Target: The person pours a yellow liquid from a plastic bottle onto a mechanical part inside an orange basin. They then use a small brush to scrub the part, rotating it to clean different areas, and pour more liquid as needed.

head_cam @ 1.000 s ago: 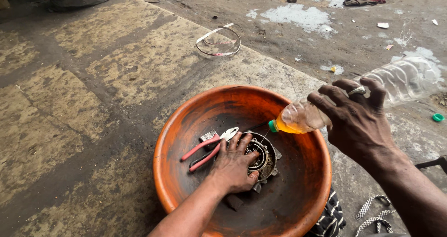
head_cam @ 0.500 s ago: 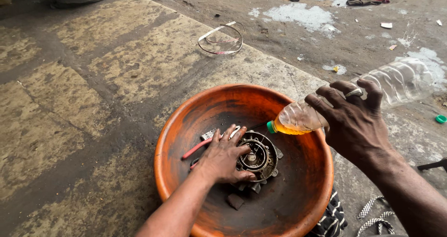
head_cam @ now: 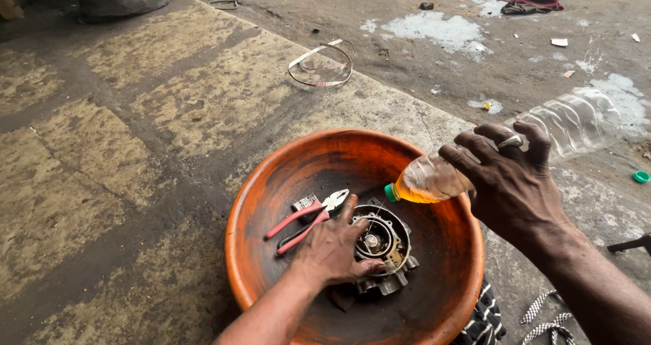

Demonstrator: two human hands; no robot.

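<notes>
Plainly, the biggest thing here is the orange bowl [head_cam: 271, 202], sitting on stained concrete with its dark, oily floor tilted a little toward the camera — any rocking could send liquid sloshing to the low side. Above its far rim the right hand [head_cam: 515, 182] is wrapped tight around a clear plastic bottle [head_cam: 475, 155], tipped nearly flat so the amber liquid has pooled at the green-ringed neck. That neck hangs over the bowl, just beside the metal part; a squeeze too hard or a slippery grip could, I judge, dump far more than wanted or splash past the part.

The round metal part [head_cam: 383, 240] lies in the middle of the bowl, and the left hand [head_cam: 332, 250] rests on it with fingers spread, pressing rather than clamping. Oily fingers could slide off and let it shift.

Smaller still, red-handled pliers [head_cam: 302, 221] lie just beside that hand — easy to knock or soak.

A wire ring [head_cam: 320, 65] lies well apart on the concrete.
</notes>
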